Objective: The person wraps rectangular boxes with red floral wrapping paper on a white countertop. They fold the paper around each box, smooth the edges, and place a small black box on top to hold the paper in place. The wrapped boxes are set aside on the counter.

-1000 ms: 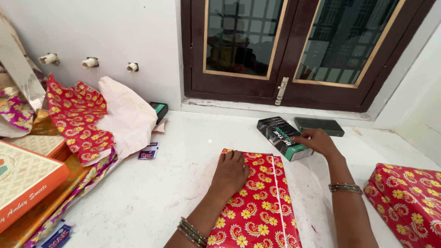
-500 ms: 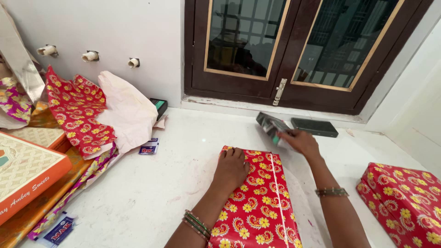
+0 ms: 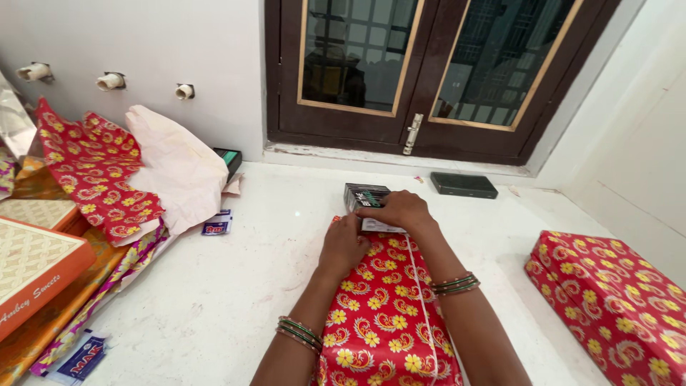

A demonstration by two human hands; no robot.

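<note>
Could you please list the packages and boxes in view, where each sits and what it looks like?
Small black and green carton: under the right hand, at the top of the parcel.
Red floral wrapped parcel: centre, under the left hand.
Second red floral wrapped box: right edge.
Flat dark rectangular case: by the window sill.
Orange patterned box: left edge.
Small blue sachet: beside the crumpled paper.

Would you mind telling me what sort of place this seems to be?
Probably a home, used for gift wrapping: a white counter beneath a dark wooden window, loose wrapping paper and a wrapped box.
</note>
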